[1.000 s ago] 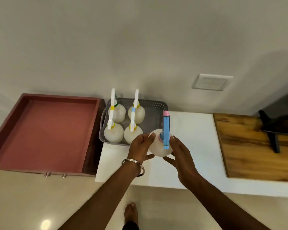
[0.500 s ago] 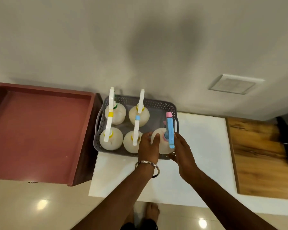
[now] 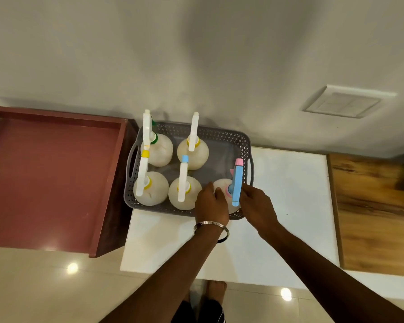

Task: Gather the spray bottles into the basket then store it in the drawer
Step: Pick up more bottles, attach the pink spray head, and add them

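A grey perforated basket [image 3: 219, 134] stands on the white counter [image 3: 289, 206] against the wall. Several pale round spray bottles with white triggers stand upright in it, such as the green-collared one [image 3: 160, 149] at the back left. A bottle with a blue and pink spray head [image 3: 237, 183] stands in the basket's front right corner. My left hand [image 3: 211, 203] holds its left side and my right hand [image 3: 258, 207] touches its right side over the basket's rim. A reddish open drawer [image 3: 51, 173] lies just left of the basket.
A wooden board [image 3: 373, 213] covers the counter at the right. A wall switch plate [image 3: 343, 103] is on the grey wall above. A metal bangle [image 3: 211, 227] circles my left wrist. My bare feet show on the glossy floor below.
Both hands carried the blue-headed bottle from the counter forward over the basket's front rim and set it down in the front right corner.
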`<act>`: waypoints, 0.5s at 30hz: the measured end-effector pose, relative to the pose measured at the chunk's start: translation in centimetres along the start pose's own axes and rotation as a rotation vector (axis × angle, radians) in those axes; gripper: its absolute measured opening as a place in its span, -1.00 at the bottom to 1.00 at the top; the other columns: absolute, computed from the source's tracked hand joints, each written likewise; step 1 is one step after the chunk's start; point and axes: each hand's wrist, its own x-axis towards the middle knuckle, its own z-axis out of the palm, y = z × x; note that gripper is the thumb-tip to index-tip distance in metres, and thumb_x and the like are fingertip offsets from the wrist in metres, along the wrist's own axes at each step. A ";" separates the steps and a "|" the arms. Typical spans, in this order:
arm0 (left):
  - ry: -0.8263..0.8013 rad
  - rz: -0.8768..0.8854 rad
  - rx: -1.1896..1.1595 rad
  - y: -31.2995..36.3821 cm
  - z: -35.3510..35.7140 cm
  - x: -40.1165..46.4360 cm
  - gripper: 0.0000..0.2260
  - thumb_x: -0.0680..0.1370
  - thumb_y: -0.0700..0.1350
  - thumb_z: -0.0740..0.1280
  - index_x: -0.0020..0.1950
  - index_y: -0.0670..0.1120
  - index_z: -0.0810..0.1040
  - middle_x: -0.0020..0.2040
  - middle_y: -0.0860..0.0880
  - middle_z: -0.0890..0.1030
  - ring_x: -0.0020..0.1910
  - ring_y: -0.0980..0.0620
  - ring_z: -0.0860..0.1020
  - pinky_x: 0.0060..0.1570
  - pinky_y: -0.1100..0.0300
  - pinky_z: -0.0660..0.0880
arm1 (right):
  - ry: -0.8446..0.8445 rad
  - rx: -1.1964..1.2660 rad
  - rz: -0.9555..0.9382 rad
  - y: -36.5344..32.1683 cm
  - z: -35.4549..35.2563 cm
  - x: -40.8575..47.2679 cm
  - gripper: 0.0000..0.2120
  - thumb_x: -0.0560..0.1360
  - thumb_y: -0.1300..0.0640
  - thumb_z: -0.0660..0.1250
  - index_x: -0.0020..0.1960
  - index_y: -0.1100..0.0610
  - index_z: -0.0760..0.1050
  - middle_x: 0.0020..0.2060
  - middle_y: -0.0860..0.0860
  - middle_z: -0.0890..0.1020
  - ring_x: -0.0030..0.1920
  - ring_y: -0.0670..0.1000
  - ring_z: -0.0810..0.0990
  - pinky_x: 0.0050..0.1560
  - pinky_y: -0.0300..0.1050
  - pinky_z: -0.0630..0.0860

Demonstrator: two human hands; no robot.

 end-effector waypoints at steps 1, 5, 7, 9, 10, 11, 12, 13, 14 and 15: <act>0.003 -0.010 0.013 0.1 0.1 -0.1 -0.65 0.66 -0.07 0.11 0.42 -0.13 0.39 0.34 -0.12 0.52 0.30 -0.11 0.49 0.22 0.10 0.42 | -0.008 -0.056 -0.015 0.0 -0.1 0.2 -0.72 0.68 -0.03 0.14 0.16 0.09 0.55 -0.14 0.01 0.63 -0.13 0.04 0.62 -0.26 -0.33 0.44; 0.024 0.035 0.065 0.1 0.2 -0.7 -0.71 0.66 -0.09 0.10 0.29 -0.16 0.47 0.18 -0.16 0.60 0.16 -0.13 0.56 0.03 0.18 0.42 | -0.018 -0.135 -0.039 0.2 -0.2 0.1 -0.66 0.67 -0.02 0.18 0.11 0.24 0.57 -0.22 0.04 0.61 -0.23 0.02 0.58 -0.29 -0.31 0.42; 0.021 0.083 0.103 -0.2 0.1 -0.7 -0.74 0.66 -0.09 0.10 0.21 -0.17 0.49 0.09 -0.18 0.61 0.09 -0.14 0.58 0.02 0.14 0.48 | -0.015 -0.136 -0.065 0.2 -0.1 0.0 -0.66 0.65 -0.02 0.21 0.10 0.24 0.57 -0.22 0.02 0.59 -0.23 -0.01 0.56 -0.29 -0.38 0.38; 0.016 0.113 0.139 -0.4 0.1 -0.8 -0.75 0.66 -0.10 0.10 0.18 -0.19 0.48 0.05 -0.18 0.61 0.05 -0.14 0.59 0.02 0.10 0.51 | -0.009 -0.138 -0.082 0.3 0.0 -0.2 -0.69 0.64 0.00 0.23 0.12 0.23 0.57 -0.18 0.02 0.60 -0.24 -0.05 0.55 -0.29 -0.43 0.37; 0.017 0.120 0.155 -0.4 0.2 -0.9 -0.75 0.66 -0.10 0.11 0.18 -0.20 0.48 0.05 -0.19 0.60 0.04 -0.14 0.59 0.05 0.07 0.52 | -0.009 -0.139 -0.085 0.4 0.0 -0.2 -0.71 0.64 0.01 0.24 0.12 0.22 0.57 -0.16 0.05 0.63 -0.26 -0.06 0.54 -0.30 -0.43 0.37; 0.020 0.122 0.167 -0.5 0.2 -1.0 -0.74 0.66 -0.09 0.11 0.18 -0.21 0.48 0.05 -0.20 0.61 0.04 -0.14 0.59 0.08 0.05 0.54 | -0.009 -0.139 -0.089 0.4 0.0 -0.3 -0.71 0.65 0.01 0.23 0.11 0.22 0.57 -0.13 0.09 0.66 -0.27 -0.08 0.53 -0.31 -0.45 0.37; 0.026 0.121 0.175 -0.5 0.3 -1.1 -0.74 0.66 -0.09 0.11 0.19 -0.20 0.48 0.06 -0.19 0.61 0.05 -0.13 0.59 0.11 0.04 0.55 | -0.009 -0.139 -0.096 0.6 0.1 -0.4 -0.71 0.65 0.00 0.23 0.11 0.21 0.58 -0.11 0.10 0.68 -0.28 -0.09 0.52 -0.33 -0.49 0.35; 0.035 0.122 0.180 -0.6 0.3 -1.2 -0.73 0.66 -0.08 0.11 0.20 -0.19 0.49 0.07 -0.18 0.61 0.05 -0.12 0.59 0.14 0.05 0.55 | -0.010 -0.134 -0.103 0.7 0.1 -0.5 -0.71 0.65 -0.01 0.23 0.12 0.19 0.58 -0.09 0.09 0.68 -0.28 -0.11 0.52 -0.36 -0.49 0.36; 0.045 0.129 0.179 -0.7 0.4 -1.3 -0.73 0.66 -0.08 0.11 0.21 -0.18 0.49 0.07 -0.17 0.61 0.06 -0.11 0.59 0.15 0.07 0.54 | -0.009 -0.125 -0.108 0.8 0.1 -0.6 -0.71 0.65 -0.01 0.23 0.13 0.18 0.58 -0.10 0.04 0.66 -0.28 -0.12 0.52 -0.36 -0.50 0.38; 0.058 0.141 0.171 -0.7 0.4 -1.5 -0.73 0.66 -0.08 0.11 0.21 -0.17 0.50 0.08 -0.16 0.61 0.06 -0.10 0.59 0.14 0.10 0.54 | -0.006 -0.116 -0.109 0.8 0.1 -0.7 -0.71 0.65 -0.01 0.22 0.15 0.18 0.58 -0.11 0.00 0.63 -0.29 -0.13 0.51 -0.35 -0.52 0.39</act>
